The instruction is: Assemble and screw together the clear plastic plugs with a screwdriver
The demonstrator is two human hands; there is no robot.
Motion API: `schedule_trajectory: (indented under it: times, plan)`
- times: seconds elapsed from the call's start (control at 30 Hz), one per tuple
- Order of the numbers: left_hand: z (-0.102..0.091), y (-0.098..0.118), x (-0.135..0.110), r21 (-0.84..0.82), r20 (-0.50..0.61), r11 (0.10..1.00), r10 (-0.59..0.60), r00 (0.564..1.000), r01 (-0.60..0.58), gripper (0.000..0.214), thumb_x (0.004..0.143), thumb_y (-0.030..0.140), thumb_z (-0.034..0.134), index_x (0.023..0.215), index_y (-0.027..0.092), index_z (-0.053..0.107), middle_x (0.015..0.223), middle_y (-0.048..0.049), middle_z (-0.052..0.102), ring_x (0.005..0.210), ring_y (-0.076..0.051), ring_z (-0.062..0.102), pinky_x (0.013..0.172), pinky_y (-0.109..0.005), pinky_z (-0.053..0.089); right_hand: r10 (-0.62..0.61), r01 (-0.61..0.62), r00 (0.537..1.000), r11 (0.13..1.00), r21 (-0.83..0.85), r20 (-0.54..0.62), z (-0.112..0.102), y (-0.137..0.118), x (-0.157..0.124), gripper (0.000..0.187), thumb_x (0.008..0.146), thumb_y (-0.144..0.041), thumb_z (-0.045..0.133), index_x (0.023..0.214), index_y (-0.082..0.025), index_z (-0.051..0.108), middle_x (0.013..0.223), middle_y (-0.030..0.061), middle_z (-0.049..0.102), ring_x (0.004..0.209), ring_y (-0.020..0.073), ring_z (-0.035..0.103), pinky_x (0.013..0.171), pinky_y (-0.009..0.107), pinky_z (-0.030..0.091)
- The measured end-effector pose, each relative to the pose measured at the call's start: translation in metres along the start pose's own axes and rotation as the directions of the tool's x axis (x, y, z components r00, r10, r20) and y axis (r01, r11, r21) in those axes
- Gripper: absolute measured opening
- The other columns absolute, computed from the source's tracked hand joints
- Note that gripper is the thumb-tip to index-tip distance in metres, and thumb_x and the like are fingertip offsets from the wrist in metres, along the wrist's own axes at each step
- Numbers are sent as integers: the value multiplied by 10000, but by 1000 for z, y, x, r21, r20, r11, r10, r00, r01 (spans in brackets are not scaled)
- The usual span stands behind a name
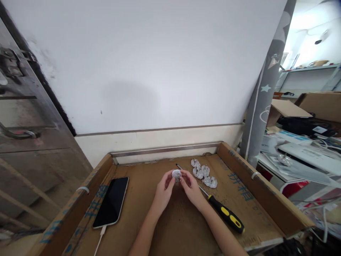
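Between the fingertips of both hands is a small round plug [176, 174], whitish on top with metal parts below; the fingers partly cover it. My left hand [164, 185] grips it from the left, thumb and fingers closed. From the other side my right hand [190, 186] pinches the same plug. Just right of the hands lie several clear plastic plugs [204, 171] with metal prongs, grouped on the cardboard. A screwdriver [226, 213] with a black and yellow handle rests beside my right forearm, its shaft running partly behind my right hand.
A phone [112, 202] with a white charging cable [99, 240] lies at the left. Raised cardboard sides [263, 190] edge the work surface, with a metal bar [165, 150] at the back against the wall. Farther right, a cluttered table holds boxes [290, 108] and another clear plug [285, 160].
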State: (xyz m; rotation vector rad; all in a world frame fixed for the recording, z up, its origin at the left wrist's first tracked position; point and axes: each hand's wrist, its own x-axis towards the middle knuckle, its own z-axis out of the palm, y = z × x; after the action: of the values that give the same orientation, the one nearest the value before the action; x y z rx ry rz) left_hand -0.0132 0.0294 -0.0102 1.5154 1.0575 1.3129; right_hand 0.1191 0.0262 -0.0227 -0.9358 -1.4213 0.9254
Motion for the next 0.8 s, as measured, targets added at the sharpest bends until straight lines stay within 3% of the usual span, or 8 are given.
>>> schedule_trajectory:
  times: [0.17,0.3,0.53,0.8]
  plan:
    - [1,8,-2,225,-54,973,73,996,-59,268,863,370,457,1017,187,578,1012,-72,651,940,-198,601,857,-327,460,-6,7,1000,996,-94,11,-4,-14,-4,314,844,-363,454,1080,-165,515,1031,78,598,922,125,577,849,271,469]
    - [3,13,-1,467,-47,881,116,992,-81,272,893,348,401,1051,200,566,1008,-71,648,902,-201,603,822,-330,453,28,-29,1000,982,-185,-8,-8,-18,-4,309,834,-368,474,1066,-166,503,929,55,614,786,109,575,734,244,465]
    - [10,19,2,446,-80,885,190,978,-136,300,897,395,411,1068,199,560,1010,-45,639,896,-162,594,797,-269,463,37,-56,996,968,-243,-82,-4,-25,-4,290,863,-393,418,1082,-206,450,934,15,588,759,72,544,721,203,433]
    - [11,24,-1,498,-61,861,160,985,-109,297,899,413,415,1072,236,579,993,-22,643,874,-164,601,809,-287,477,58,-103,989,935,-340,-139,2,-32,-5,318,884,-478,340,987,-198,452,858,-4,574,748,72,534,703,196,408]
